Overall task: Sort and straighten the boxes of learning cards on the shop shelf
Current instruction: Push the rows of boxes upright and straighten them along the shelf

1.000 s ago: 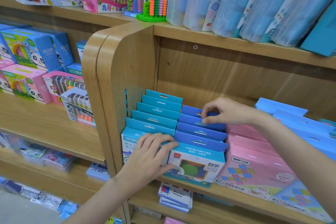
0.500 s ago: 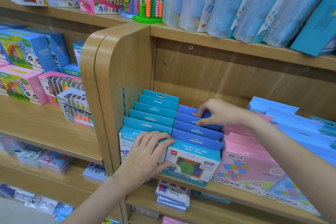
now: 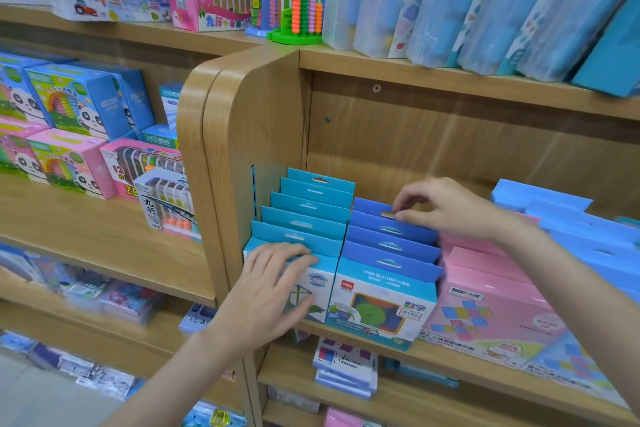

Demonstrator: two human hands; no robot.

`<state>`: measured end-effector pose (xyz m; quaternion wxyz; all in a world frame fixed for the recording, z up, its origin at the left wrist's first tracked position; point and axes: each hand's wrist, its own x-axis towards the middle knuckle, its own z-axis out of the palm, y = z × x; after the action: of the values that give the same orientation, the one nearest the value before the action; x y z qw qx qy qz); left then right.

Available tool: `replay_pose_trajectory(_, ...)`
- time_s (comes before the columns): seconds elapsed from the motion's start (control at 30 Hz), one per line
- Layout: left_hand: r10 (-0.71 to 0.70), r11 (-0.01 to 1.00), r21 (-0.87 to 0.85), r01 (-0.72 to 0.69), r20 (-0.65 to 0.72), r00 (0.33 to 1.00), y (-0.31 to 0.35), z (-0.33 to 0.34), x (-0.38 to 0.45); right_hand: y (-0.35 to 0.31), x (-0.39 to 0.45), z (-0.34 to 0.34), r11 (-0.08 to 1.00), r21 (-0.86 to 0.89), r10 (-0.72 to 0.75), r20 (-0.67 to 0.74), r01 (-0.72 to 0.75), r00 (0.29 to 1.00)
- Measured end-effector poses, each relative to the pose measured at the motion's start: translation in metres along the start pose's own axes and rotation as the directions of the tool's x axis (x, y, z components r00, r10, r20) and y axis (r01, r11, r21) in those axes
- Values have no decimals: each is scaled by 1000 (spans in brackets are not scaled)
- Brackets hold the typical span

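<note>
Two rows of upright card boxes stand on the wooden shelf (image 3: 450, 359). The teal row (image 3: 311, 208) is at the left against the side panel, and the dark blue row (image 3: 388, 246) stands beside it. My left hand (image 3: 273, 291) lies flat on the front teal box (image 3: 317, 288), fingers spread over its face and top. My right hand (image 3: 440, 208) reaches over the back of the blue row and pinches the hang tab of the rearmost blue box (image 3: 372, 206). The front blue box (image 3: 381, 305) shows a green picture.
Pink boxes (image 3: 485, 308) and light blue boxes (image 3: 571, 218) fill the shelf to the right. The rounded wooden side panel (image 3: 242, 156) bounds the rows at the left. Abacus toys (image 3: 298, 10) and clear cases (image 3: 450, 0) stand on the shelf above. More boxes sit on the left unit.
My left hand has slid left, off the blue box and onto the front teal box only. My right hand's fingers have lifted to the tab of the rearmost blue box.
</note>
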<state>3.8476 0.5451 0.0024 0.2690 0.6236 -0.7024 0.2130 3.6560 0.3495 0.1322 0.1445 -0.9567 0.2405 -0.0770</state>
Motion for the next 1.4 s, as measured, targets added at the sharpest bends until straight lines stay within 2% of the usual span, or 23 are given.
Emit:
replay_pose_trajectory(0.1,-9,1000,-28,9,-18,1000,-3,-1,-3,-1,-13,3,999,-18,-32,-138,30,990)
replay_pose_trajectory(0.4,-43,999,-21,41,-89,995,-2,5,-4,14,-67,0,998,-32,36,-302,-48,953)
replay_pose_trajectory(0.5,-38,999,-35,33,-131,991,12,1,-1,22,-81,-5,996,-11,76,-310,-84,948)
replay_pose_trajectory(0.6,11,998,-63,-20,-131,991,37,0,11,31,-93,-14,991,-18,125,-247,-134,961)
replay_pose_trajectory(0.7,86,994,-60,-93,-119,989,69,5,27,36,-105,-18,975,-27,223,39,-222,974)
replay_pose_trajectory(0.73,101,994,-37,-106,-104,989,78,8,33,39,-108,-18,967,-95,249,129,-238,960)
replay_pose_trajectory(0.8,110,993,47,-108,-43,993,90,14,44,48,-112,-14,943,-260,267,221,-207,938)
replay_pose_trajectory(0.93,21,974,220,-51,134,991,100,21,64,60,-112,-6,910,-404,186,195,-94,963)
replay_pose_trajectory(1.03,-55,964,266,-6,221,974,103,27,72,60,-113,-4,899,-438,105,157,-26,982)
replay_pose_trajectory(1.2,-100,964,262,43,210,973,103,27,72,62,-109,-6,920,-388,17,177,54,984)
replay_pose_trajectory(1.4,-114,965,258,56,217,969,106,25,71,56,-114,-6,915,-394,-6,196,85,981)
